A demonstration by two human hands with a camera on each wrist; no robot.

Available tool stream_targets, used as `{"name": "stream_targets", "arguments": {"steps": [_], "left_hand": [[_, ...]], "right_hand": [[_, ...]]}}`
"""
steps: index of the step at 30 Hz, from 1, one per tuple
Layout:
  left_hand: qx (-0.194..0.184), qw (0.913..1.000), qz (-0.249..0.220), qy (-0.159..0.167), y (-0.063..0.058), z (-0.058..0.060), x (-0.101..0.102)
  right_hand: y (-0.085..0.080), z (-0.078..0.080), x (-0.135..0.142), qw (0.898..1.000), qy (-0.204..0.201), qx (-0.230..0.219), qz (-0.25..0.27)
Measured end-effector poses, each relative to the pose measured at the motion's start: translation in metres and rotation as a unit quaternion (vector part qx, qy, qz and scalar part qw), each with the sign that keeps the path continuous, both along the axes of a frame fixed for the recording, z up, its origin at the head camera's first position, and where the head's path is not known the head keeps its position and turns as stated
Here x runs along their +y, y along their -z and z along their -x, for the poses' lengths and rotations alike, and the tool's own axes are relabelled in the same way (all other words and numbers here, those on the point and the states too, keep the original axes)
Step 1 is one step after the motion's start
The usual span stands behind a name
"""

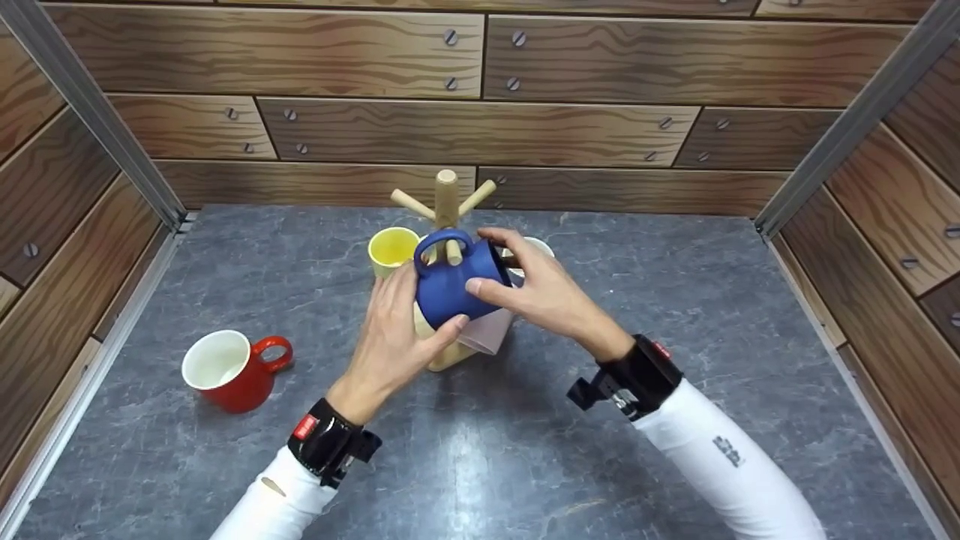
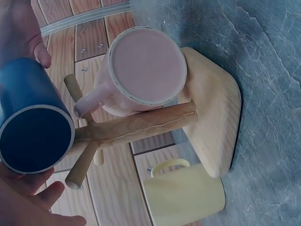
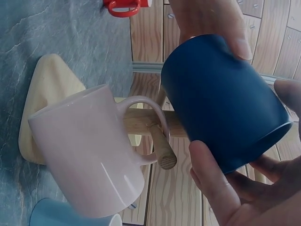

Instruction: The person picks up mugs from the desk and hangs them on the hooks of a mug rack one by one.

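Observation:
A blue mug (image 1: 459, 285) is held tilted in front of the wooden mug tree (image 1: 446, 196), its handle upward. My left hand (image 1: 386, 330) grips its closed end, thumb below. The right hand (image 1: 544, 289) pinches the rim end, thumb on the outer wall. Inside the handle's loop a peg tip (image 1: 454, 253) shows in the head view; whether it passes through, I cannot tell. Below the blue mug a pink mug (image 3: 89, 150) hangs by its handle on a lower peg (image 3: 164, 153). In the left wrist view the blue mug's opening (image 2: 37, 139) faces the camera.
A red mug (image 1: 240, 382) with a white inside stands at the left on the grey tabletop (image 1: 570, 465). Behind the left hand is a yellow mug (image 1: 394, 246). A light blue mug (image 3: 70, 214) stands on the right, partly hidden. Wood-patterned walls (image 1: 480, 131) enclose the table.

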State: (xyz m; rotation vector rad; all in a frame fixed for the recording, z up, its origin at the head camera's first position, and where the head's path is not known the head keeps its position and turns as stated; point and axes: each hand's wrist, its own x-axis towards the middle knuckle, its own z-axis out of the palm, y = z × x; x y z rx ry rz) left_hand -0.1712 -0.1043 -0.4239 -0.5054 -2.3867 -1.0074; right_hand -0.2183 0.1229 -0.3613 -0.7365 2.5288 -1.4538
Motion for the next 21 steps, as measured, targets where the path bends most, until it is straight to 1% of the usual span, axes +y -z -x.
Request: {"name": "stream_targets", "arguments": {"steps": [2, 7, 11, 16, 19, 21], "left_hand": [[0.002, 1.0, -0.006, 0.002, 0.001, 0.0, 0.0], [-0.021, 0.9993, -0.032, 0.005, 0.002, -0.002, -0.003], [-0.03, 0.9984, -0.047, 0.008, 0.001, -0.003, -0.005], [-0.036, 0.9981, -0.049, -0.001, 0.0, -0.006, -0.009], [-0.048, 0.9978, -0.046, -0.007, 0.0, -0.008, -0.011], [-0.057, 0.9969, -0.055, -0.006, -0.001, -0.008, -0.013]], "right_hand": [[0.001, -0.001, 0.001, 1.0, 0.004, 0.0, -0.002], [0.002, -0.001, 0.003, 1.0, 0.017, 0.006, 0.002], [0.004, 0.0, 0.007, 0.999, 0.019, 0.013, 0.023], [0.006, 0.001, 0.01, 0.999, 0.025, 0.012, 0.03], [0.007, 0.001, 0.011, 0.999, 0.029, 0.011, 0.031], [0.007, 0.0, 0.011, 0.999, 0.032, 0.013, 0.035]]}}
